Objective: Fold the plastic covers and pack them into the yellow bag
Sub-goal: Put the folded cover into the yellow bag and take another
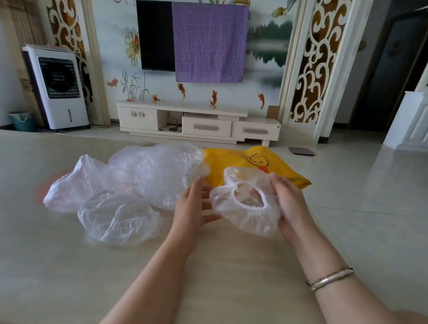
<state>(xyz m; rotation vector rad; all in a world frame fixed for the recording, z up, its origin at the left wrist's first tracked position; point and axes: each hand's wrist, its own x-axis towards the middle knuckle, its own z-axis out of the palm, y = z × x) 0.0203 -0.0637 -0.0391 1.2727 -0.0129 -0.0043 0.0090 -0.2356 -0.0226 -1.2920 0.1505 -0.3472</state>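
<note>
Holding a small elastic-rimmed plastic cover [246, 210], right hand [289, 202] gripping its edge, left hand [194, 205] open-fingered just beside it, yellow bag [278, 163] beyond both.

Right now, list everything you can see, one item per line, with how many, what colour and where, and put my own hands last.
plastic covers: about four loose, clear, heaped on the table left of the hands
held cover: one, clear with an elastic rim, between both hands
yellow bag: one, yellow with a printed logo, flat on the table behind the held cover
table: one, beige, glossy, foreground
television: one, black, on the far wall
purple cloth: one, draped over the television's right part
TV cabinet: one, cream, under the television
air cooler: one, white, far left
bracelet: one, silver, right wrist
left hand: fingers straight, touching the held cover
right hand: grip on the cover's right edge
</note>
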